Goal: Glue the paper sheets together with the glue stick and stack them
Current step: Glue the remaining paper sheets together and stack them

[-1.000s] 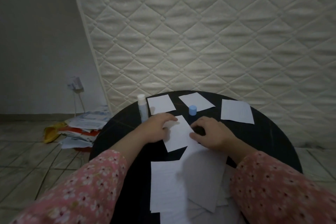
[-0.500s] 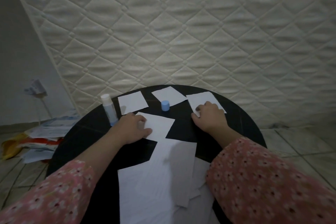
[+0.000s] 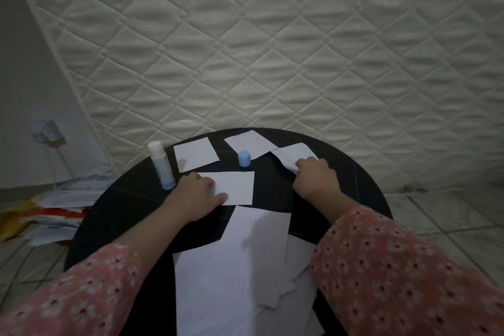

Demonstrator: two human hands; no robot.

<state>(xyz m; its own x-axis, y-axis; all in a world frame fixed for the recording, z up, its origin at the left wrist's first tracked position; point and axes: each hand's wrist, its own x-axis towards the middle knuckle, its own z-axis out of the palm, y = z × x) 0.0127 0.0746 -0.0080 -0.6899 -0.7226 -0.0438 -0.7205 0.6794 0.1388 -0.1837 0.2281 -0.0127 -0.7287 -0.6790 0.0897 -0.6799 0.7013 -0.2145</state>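
On the round black table [image 3: 354,172], the left hand [image 3: 196,196] rests with fingers fairly straight on the near-left corner of a small white paper rectangle [image 3: 234,185], probably pinning it flat as the base for the next piece. The right hand [image 3: 313,180] has its fingers curled round the near edge of another small white paper sheet [image 3: 294,154], which buckles and lifts just beyond the knuckles, likely to carry it left onto the pinned piece. The uncapped white glue stick [image 3: 161,165] stands upright at far left, untouched; its blue cap [image 3: 244,158] sits apart, between the hands.
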